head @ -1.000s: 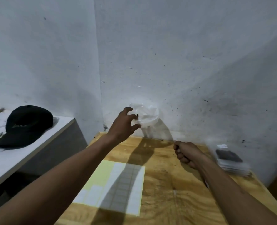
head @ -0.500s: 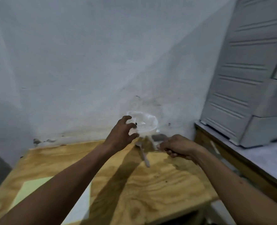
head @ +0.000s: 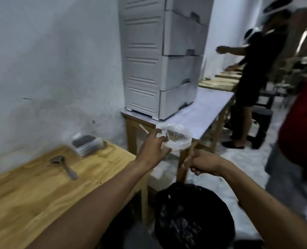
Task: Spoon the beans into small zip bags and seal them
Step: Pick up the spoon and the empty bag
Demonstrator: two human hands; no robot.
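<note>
Whitewashed walls (head: 50, 60) back a plywood table (head: 32, 191). Off its right edge, the left hand's (head: 151, 150) fingers pinch the rim of a clear plastic-lined bowl (head: 176, 139) (contents blurred) held in the air. The right hand (head: 203, 162) is curled closed just beside it; what it grips cannot be told. A spoon (head: 64, 166) lies mid-table, stacked zip bags (head: 87, 143) at the far right corner, a black bin (head: 194, 218) below the hands.

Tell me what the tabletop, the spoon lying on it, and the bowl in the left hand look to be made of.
Tabletop: bare plywood, going by the wavy pale grain and matte surface.
Spoon: probably metal, dull grey with a faint sheen; blur leaves it open.
Bowl: clear thin plastic, since the surface behind shows through it and its rim glints; the left hand holds its edge.
</note>
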